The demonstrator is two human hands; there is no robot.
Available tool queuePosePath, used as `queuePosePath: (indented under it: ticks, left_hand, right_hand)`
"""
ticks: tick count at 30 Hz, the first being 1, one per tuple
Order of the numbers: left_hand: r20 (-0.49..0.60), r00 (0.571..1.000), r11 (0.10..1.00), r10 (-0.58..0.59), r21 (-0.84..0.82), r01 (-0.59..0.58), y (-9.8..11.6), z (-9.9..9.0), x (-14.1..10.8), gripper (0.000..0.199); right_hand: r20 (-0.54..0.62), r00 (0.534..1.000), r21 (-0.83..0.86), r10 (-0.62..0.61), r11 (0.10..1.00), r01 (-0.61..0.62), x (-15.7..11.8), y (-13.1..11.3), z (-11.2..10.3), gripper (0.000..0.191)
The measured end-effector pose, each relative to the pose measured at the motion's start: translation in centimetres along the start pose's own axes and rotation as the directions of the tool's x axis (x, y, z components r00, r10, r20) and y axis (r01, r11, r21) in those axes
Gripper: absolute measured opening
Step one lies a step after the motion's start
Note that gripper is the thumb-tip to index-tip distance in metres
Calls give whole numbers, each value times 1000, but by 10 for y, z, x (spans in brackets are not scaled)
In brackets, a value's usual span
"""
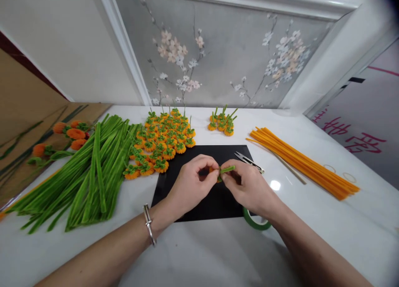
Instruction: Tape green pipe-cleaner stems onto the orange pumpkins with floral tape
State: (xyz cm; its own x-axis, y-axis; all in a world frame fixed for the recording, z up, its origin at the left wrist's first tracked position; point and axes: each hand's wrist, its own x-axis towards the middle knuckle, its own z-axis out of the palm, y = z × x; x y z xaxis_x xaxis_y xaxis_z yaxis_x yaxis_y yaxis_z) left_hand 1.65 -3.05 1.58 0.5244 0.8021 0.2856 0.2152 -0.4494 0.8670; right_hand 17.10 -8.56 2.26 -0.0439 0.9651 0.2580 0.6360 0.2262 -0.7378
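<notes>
Over the black mat [199, 204], both hands meet at one small orange pipe-cleaner pumpkin [214, 170] with a green stem [227, 169]. My left hand [198, 179] pinches its orange body, mostly hidden behind the fingers. My right hand [249, 183] has thumb and forefinger closed at the green part, where the stem sticks out to the right. Just behind my right hand lies a pair of thread snips [246, 159], partly covered by it. A roll of green tape [256, 225] rests under my right wrist.
Many finished orange pumpkins [161, 143] crowd the back left, with a smaller group [222, 122] at the back. Green pipe cleaners [90, 170] pile at the left, orange ones [305, 162] at the right beside a thin stick [289, 168]. Orange flowers [75, 134] lie far left.
</notes>
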Motion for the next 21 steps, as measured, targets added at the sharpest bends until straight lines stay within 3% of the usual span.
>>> queuePosePath:
  ticks: [4,8,15,21]
  left_hand:
    - [19,995,986,-100,-136,102,-1,0,2,5]
    - [65,975,917,-213,-331,222,3,0,3,11]
    - [150,948,850,-279,-422,317,10,-1,2,17]
    - [181,935,778,-304,-520,354,9,-1,2,24]
  right_hand:
    - [27,998,58,59,996,-61,-1,-2,-3,8]
    - [-7,997,68,77,995,-77,0,-2,-4,8]
    - [-100,991,65,89,994,-82,2,2,-3,10]
    - [-91,990,160,105,983,-89,4,3,-3,11]
